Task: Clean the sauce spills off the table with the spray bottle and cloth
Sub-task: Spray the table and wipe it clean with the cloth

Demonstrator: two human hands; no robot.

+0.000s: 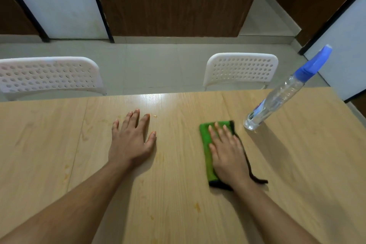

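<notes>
A folded green cloth (206,144) with a dark edge lies on the light wooden table (297,164). My right hand (227,150) presses flat on the cloth with straight fingers. My left hand (130,138) rests flat on the bare table, fingers spread. A clear spray bottle (277,99) with a blue nozzle stands on the table to the right of the cloth, untouched. Orange sauce spots show near me (197,207), at the left (66,176) and just past my left fingertips (155,116).
Two white perforated chairs stand at the table's far edge, one at the left (49,75) and one at the right (240,69). Beyond them are a tiled floor and wood-panelled walls. The table's right edge runs close to the bottle.
</notes>
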